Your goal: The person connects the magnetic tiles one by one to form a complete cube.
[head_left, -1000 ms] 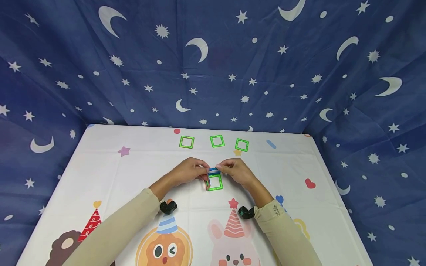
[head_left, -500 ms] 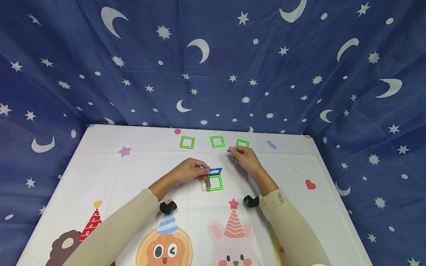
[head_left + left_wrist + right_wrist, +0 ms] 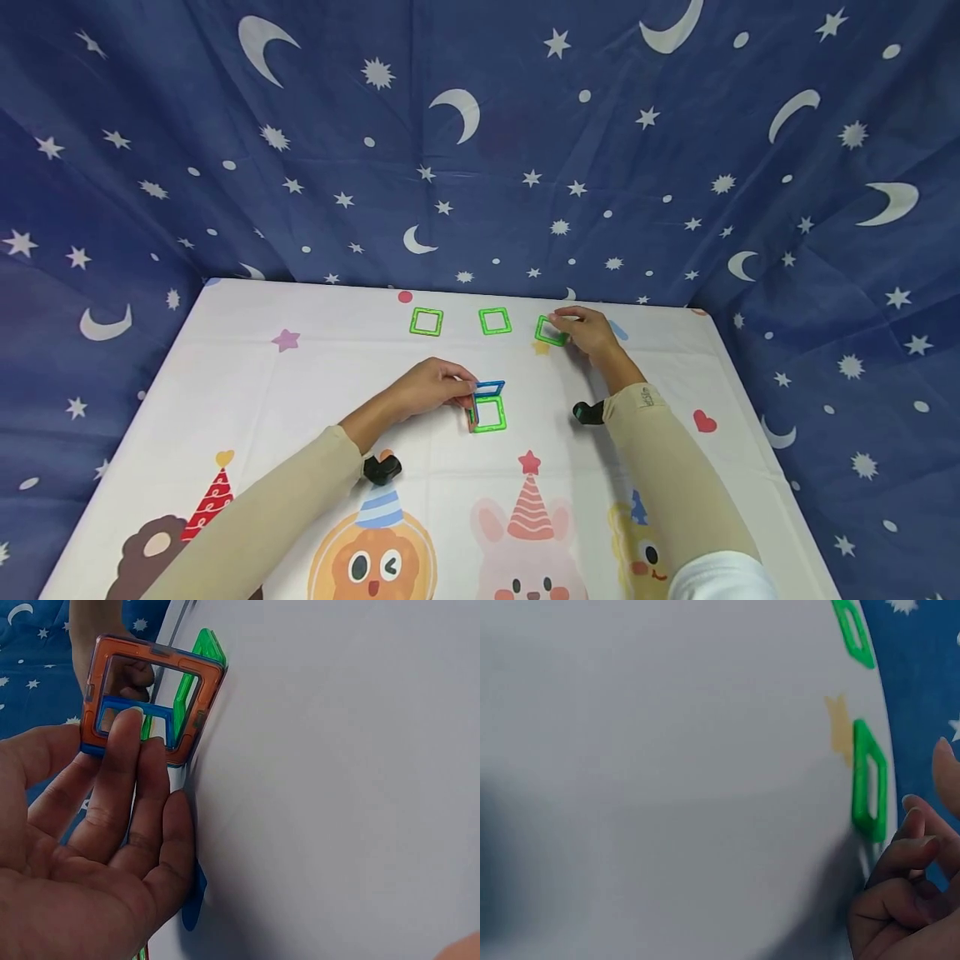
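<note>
Once right hand (image 3: 591,333) quit blue tile (image 3: 491,383), left hand (image 3: 431,385) alone steadied pinched orange tile (image 3: 142,650); right neared green square (image 3: 860,780), fingers apart.

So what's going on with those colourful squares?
Someone is building. The left hand pinches an orange square tile upright at the left edge of a flat green square tile; a blue square tile stands along its far edge. The right hand is at the rightmost green tile in a row of three farther back.
</note>
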A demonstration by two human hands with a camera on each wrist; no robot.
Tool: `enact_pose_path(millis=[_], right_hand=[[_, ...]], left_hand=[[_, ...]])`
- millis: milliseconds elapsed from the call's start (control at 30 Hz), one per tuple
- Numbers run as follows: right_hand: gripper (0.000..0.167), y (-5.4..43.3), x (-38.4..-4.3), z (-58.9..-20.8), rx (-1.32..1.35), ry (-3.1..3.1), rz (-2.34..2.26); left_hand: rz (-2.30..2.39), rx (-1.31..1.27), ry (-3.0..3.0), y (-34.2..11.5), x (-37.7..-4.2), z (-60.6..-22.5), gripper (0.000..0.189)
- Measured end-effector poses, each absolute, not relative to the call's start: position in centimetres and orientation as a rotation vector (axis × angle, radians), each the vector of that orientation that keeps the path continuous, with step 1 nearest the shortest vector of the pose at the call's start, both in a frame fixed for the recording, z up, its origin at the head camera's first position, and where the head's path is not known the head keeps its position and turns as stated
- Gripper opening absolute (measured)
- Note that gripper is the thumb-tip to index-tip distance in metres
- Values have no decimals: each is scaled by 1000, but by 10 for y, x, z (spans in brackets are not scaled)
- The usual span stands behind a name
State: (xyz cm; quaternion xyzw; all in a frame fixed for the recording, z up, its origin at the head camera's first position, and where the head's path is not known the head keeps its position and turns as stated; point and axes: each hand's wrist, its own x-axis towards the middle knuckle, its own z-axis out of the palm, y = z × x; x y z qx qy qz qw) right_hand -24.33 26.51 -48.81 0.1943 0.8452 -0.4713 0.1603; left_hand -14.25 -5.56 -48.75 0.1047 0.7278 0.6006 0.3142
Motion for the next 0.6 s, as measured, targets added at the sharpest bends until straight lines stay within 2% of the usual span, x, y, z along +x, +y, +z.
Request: enact_pose_path(millis=[267, 500, 600], right_hand=[[49, 269, -249, -497, 608, 2479, -1222], [26, 267, -243, -500, 489, 2640, -1157], [24, 264, -239, -500, 405, 2747, -1011]], left_hand=[[1581, 263, 1928, -55, -143, -487, 26], [1580, 257, 1936, -55, -143, -488, 26], [1585, 262, 1931, -55, -143, -488, 27]])
